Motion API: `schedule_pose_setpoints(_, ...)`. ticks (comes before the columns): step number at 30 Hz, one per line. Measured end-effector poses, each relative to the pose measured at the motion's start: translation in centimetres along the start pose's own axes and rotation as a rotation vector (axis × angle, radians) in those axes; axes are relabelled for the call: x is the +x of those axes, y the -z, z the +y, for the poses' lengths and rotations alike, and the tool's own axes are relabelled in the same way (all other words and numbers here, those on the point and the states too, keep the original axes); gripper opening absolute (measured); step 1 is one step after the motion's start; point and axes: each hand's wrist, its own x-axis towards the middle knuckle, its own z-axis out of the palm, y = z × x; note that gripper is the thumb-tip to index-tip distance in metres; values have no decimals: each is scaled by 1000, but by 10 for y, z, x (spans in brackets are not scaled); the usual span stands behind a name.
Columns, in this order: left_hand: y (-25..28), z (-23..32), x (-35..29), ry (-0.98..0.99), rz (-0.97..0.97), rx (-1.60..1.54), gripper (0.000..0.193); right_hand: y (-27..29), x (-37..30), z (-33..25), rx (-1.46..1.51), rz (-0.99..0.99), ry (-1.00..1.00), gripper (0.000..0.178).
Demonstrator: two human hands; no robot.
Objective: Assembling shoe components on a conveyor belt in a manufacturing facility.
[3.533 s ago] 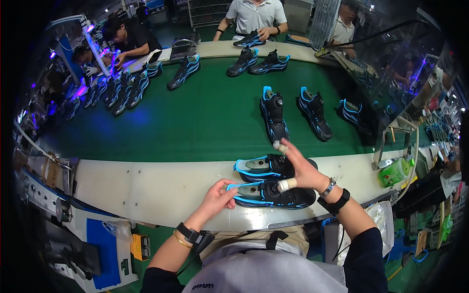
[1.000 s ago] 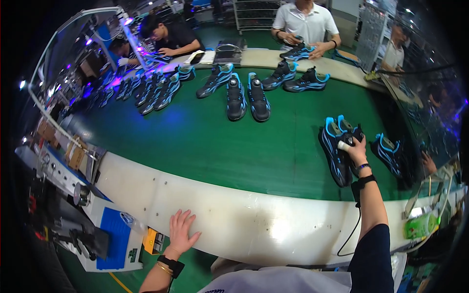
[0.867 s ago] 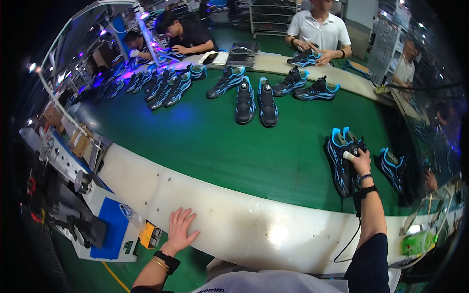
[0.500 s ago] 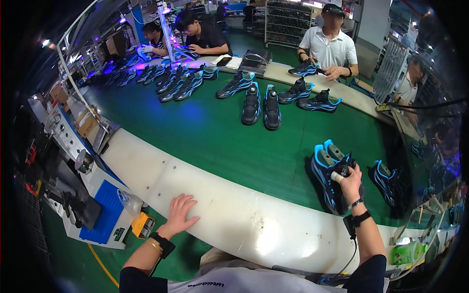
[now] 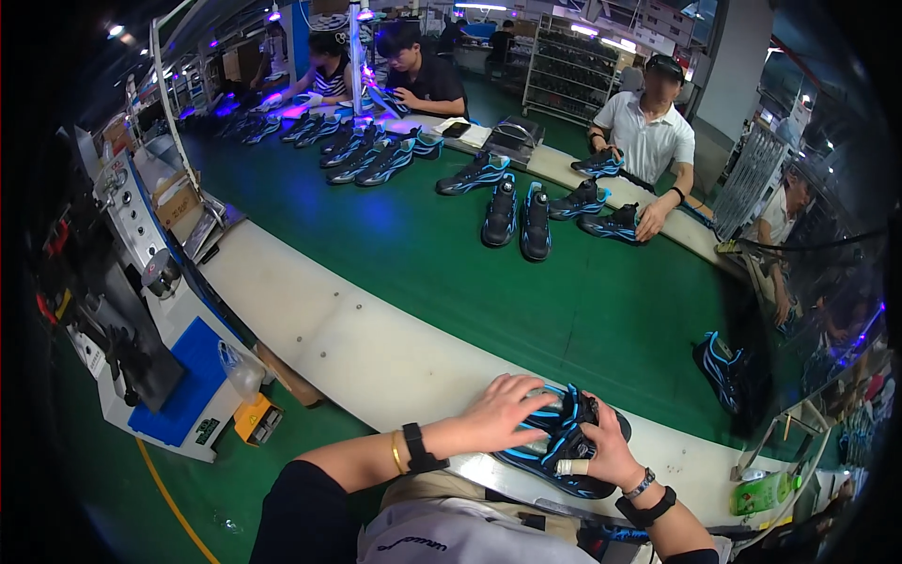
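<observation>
A pair of black sneakers (image 5: 594, 481) with bright blue trim rests on the white ledge in front of me. Grey-green lasts seem to fill their openings. My left hand (image 5: 507, 414) reaches over the collars from the left, fingers and thumb closed around the heel end. From the right, my right hand (image 5: 609, 449) grips the pair around the tongues and laces, with a pale wrap on its thumb. Both palms are hidden.
More sneakers (image 5: 536, 221) stand on the green conveyor (image 5: 451, 273); a dark one (image 5: 722, 371) lies at right. Across it, a person in white (image 5: 648, 127) handles sneakers. A machine with a blue pad (image 5: 183, 381) stands left. A green pack (image 5: 761, 493) sits right.
The sneaker pair has come from the green conveyor onto the white ledge, nearer me, in my right hand. My left hand has left the ledge and moved right onto the pair.
</observation>
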Motion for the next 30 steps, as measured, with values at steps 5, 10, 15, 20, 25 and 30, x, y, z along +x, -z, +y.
schedule_pose_setpoints(5, -3, 2, 12, 100, -111, 21, 50, 9, -9, 0, 209, 5, -31, 62)
schedule_pose_setpoints(10, -20, -20, 36, 54, -143, 22, 43, 22, -23, 15, 802, 51, -264, 54)
schedule_pose_setpoints(15, -14, -14, 55, 225, -319, 127, 40, 10, -15, 29, 673, 186, -408, 65)
schedule_pose_setpoints(20, -16, -13, 47, 257, -309, 146, 45, 3, 2, 31, 394, 162, -317, 80)
schedule_pose_setpoints(25, -22, -13, 51, 227, -329, 142, 61, 5, 13, 32, 270, 186, -179, 84)
schedule_pose_setpoints(30, -24, -11, 56, 198, -344, 216, 83, 21, 32, 2, -92, 116, -32, 77)
